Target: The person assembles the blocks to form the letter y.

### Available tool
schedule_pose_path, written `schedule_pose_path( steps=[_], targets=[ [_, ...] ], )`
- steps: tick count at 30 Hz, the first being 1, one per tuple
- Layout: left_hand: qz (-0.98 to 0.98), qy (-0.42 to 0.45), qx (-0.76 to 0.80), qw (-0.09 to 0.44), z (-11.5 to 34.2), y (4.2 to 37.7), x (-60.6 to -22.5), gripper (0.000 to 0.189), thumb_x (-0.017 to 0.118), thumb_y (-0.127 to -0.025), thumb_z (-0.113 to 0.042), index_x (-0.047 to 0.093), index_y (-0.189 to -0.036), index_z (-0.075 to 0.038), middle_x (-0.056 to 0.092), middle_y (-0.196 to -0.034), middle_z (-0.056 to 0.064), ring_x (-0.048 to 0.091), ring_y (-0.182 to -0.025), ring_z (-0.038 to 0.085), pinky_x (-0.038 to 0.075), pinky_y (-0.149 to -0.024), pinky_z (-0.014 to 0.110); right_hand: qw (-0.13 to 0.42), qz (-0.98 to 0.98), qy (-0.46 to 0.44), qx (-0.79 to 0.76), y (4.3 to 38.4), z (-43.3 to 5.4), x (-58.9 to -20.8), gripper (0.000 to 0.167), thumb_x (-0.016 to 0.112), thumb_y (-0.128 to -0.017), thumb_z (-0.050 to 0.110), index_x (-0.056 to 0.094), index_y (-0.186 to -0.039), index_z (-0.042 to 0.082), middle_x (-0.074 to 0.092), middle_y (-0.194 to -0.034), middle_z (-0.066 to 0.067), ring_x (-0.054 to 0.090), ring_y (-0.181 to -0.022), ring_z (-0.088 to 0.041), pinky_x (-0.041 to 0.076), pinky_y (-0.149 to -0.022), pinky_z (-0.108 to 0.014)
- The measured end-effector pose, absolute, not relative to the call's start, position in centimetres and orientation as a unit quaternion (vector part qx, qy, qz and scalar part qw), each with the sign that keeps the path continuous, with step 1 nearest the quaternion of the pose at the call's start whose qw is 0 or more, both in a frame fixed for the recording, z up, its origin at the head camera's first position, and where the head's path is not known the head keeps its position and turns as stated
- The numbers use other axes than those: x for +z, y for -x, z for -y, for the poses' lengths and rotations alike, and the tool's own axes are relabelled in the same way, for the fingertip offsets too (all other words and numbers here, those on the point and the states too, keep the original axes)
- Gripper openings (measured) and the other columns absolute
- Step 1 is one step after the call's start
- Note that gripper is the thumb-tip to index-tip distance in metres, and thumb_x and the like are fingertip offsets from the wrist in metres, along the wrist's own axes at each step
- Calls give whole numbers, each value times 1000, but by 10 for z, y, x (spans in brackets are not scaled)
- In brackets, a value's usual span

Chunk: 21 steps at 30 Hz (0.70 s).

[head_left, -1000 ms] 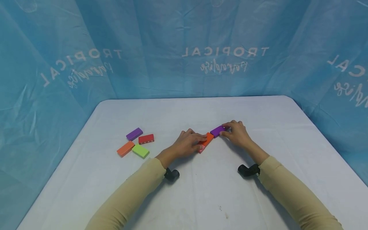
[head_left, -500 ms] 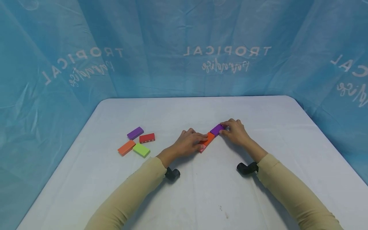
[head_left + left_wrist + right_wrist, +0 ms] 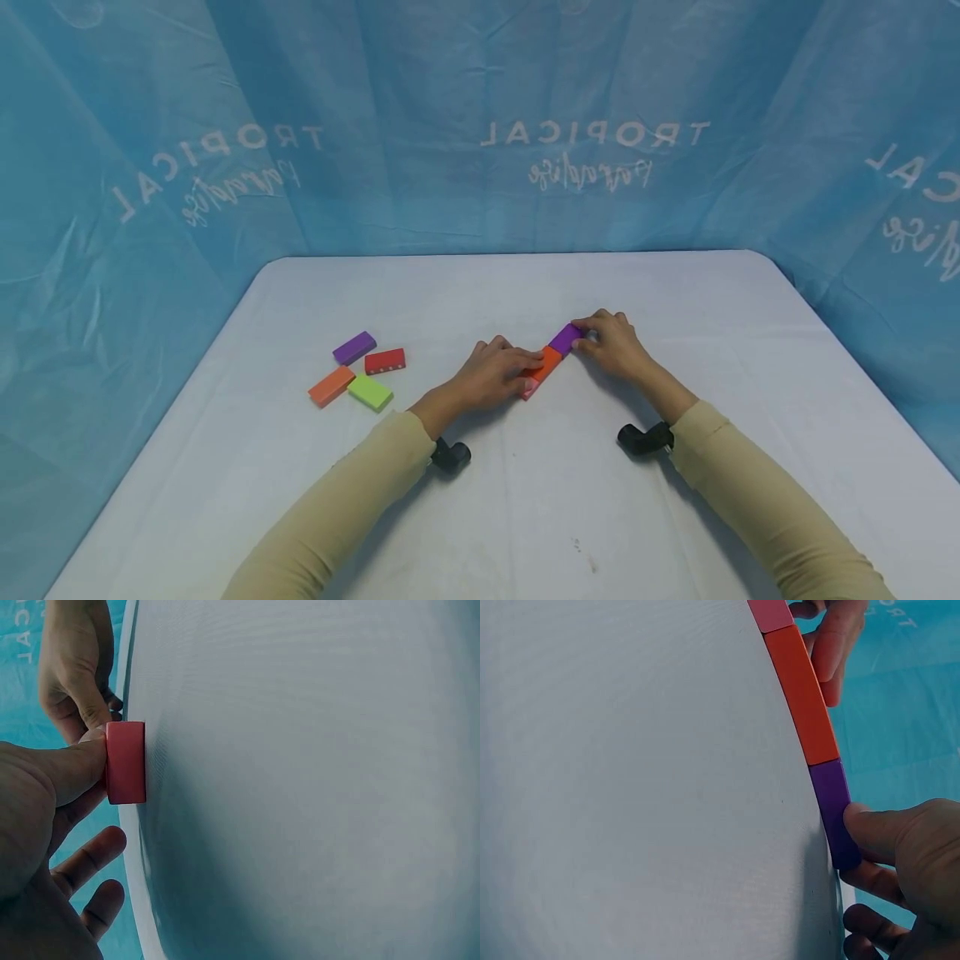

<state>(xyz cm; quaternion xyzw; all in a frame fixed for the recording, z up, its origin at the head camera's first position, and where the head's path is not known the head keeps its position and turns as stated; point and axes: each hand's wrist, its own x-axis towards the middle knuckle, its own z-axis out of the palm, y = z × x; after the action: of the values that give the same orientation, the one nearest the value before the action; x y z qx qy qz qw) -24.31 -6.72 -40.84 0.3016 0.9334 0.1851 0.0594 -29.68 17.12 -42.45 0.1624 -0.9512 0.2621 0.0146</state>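
Observation:
A pink block [image 3: 529, 387], an orange block [image 3: 546, 364] and a purple block [image 3: 566, 338] lie end to end in a slanting row on the white table. My left hand [image 3: 491, 372] pinches the pink block at the near end, and its forefinger reaches over beside the orange one. In the left wrist view the end of the pink block [image 3: 126, 763] shows between thumb and finger. At the far end my right hand [image 3: 617, 346] grips the purple block with thumb and forefinger. The right wrist view shows the purple block [image 3: 832, 814] meeting the orange block [image 3: 802, 697] end on.
Left of the hands lie another purple block [image 3: 354, 347], a red block with white dots [image 3: 385, 361], another orange block [image 3: 332, 387] and a lime green block [image 3: 370, 392]. A blue printed curtain [image 3: 420, 192] stands behind the white table [image 3: 480, 287].
My right hand has turned the purple block slightly, bringing it into line with the orange one. My left hand has stayed at the pink block. The head view has shifted a little.

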Motion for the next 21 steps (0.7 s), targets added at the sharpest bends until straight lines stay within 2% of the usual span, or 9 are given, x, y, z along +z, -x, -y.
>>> schedule_pose_path(
  steps=[7,14,21],
  targets=[
    [-936,-296,181,62,67,241,-406,44,61,-91,-35,55,-133,-25,50,-142,-10,44,-111,14,31,-84,30,14,950,-162,265,297,-172,-426,42,64,-88,21,59,-127,7,58,-116,-18,44,-100,-30,33,-82,-40],
    [-938,-295,171,59,66,240,-405,45,61,-90,-36,55,-133,-25,50,-142,-10,43,-113,15,32,-85,30,36,946,-160,281,287,-171,-421,46,65,-87,28,58,-127,5,53,-122,-21,42,-110,-35,37,-90,-49],
    [-933,-310,179,28,68,241,-406,46,62,-89,-34,55,-133,-22,49,-143,-8,43,-117,18,34,-89,34,57,946,-170,271,270,-162,-418,49,67,-85,31,59,-126,6,56,-123,-19,43,-109,-34,36,-91,-50]
  ],
)
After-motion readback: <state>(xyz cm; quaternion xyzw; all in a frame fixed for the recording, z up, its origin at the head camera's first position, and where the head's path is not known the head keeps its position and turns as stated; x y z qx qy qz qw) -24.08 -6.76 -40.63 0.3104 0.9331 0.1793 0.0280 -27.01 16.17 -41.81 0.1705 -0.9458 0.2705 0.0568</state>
